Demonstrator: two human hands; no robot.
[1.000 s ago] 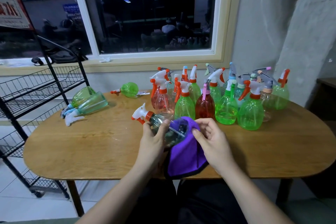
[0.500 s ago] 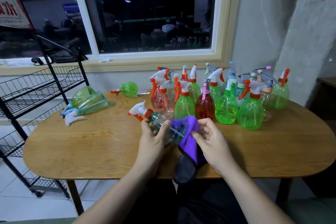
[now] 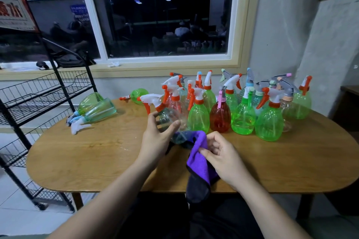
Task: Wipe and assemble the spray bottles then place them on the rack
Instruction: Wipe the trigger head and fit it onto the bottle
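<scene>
Landmark: red bottle (image 3: 220, 116), upright among the standing bottles (image 3: 268, 120) on the table (image 3: 97, 157).
Item in hand: clear bottle (image 3: 170, 120), just left of the red bottle and nearer us, tilted, with its trigger head (image 3: 151, 100) fitted and pointing away to the left.
Left hand (image 3: 155, 137): fingers and thumb curl round the clear bottle's body. The clasp looks loose to us, with fingertips spread.
Right hand (image 3: 221, 153): in front of the red bottle, fingers curled, pinching the cloth (image 3: 200, 165).
Cloth: its top fold lies against the clear bottle's base. Its tail hangs over the table edge.
Step, as we judge it: wiping the base, with racking yet to come.
Risk, slip: smooth plastic in a light one-handed clasp. A firm rub from the cloth could twist the bottle out and drop it.
Risk, knock-on: the trigger head sits close to the bottles left of the red bottle. A swing while turning could catch one and topple several.
Risk, cloth: we hold it by a pinch only, so a snag could pull it free.
Risk, carry: the rack (image 3: 38, 99) stands well left of the red bottle, with the lying bottles (image 3: 99, 109) between. A low pass could roll them off the table.
</scene>
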